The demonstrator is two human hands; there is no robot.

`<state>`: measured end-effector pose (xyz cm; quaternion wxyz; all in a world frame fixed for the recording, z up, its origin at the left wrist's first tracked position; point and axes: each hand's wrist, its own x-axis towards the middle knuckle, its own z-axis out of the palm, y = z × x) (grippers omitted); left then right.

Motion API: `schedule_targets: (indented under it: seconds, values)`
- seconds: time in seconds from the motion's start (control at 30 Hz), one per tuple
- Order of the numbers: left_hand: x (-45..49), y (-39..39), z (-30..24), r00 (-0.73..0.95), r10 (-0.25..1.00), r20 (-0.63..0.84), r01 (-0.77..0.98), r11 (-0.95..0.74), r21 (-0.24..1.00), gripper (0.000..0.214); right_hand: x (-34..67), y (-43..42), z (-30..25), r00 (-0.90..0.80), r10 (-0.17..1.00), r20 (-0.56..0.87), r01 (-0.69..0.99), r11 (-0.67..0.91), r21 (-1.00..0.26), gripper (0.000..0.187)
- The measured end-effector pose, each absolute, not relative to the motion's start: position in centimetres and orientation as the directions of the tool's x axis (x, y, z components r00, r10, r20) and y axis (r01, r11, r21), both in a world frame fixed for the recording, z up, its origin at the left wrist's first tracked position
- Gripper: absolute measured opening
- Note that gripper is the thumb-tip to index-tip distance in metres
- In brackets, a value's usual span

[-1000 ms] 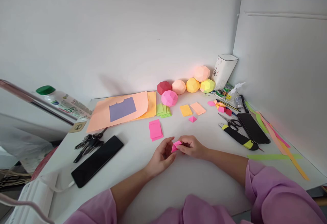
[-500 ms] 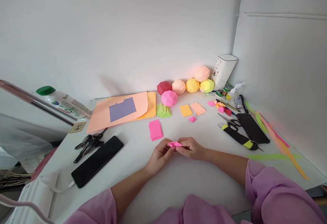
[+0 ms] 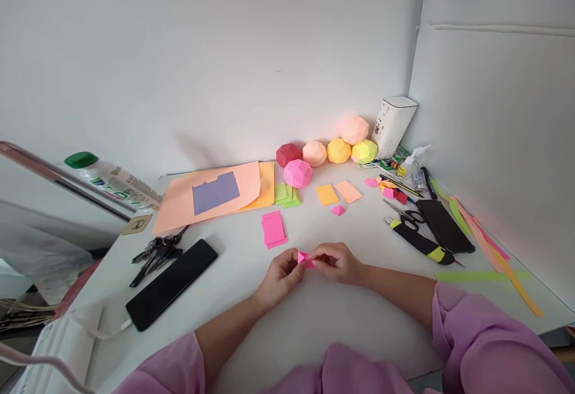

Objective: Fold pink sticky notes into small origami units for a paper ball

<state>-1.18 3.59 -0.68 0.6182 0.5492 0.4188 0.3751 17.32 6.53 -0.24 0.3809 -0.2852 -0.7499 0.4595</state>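
A small folded pink paper piece [image 3: 302, 257] is pinched between my two hands, just above the white table. My left hand [image 3: 282, 276] grips its left side with thumb and fingers. On its right side, the fingertips of my right hand [image 3: 338, 263] are closed on it too, hiding part of the folds. Just beyond my left hand lies a stack of pink paper rectangles [image 3: 274, 229]. A finished small pink folded piece [image 3: 338, 209] rests on the table beyond my right hand, near an orange paper stack [image 3: 327, 194] and peach paper sheets [image 3: 348, 191].
Faceted paper balls, one of them pink [image 3: 297, 173], stand along the wall. Scissors [image 3: 409, 217], a box cutter [image 3: 420, 241] and a black phone [image 3: 444, 225] lie right, near paper strips [image 3: 512, 277]. Keys [image 3: 159, 253] and a black power bank [image 3: 171, 284] lie left.
The pink paper piece has been turned and tilted between my fingers, so it shows a narrower, taller shape. My right hand has shifted slightly; nothing else on the table has moved.
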Motion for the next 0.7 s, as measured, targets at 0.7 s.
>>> schedule_targets:
  seconds: [0.7]
  values:
    - [-1.0,3.7,-0.5,0.3,0.943,-0.142,0.07,0.126,0.989,0.034,17.1,7.3,-1.7,-0.538,0.652,0.534,0.016,0.642,-0.767,0.013]
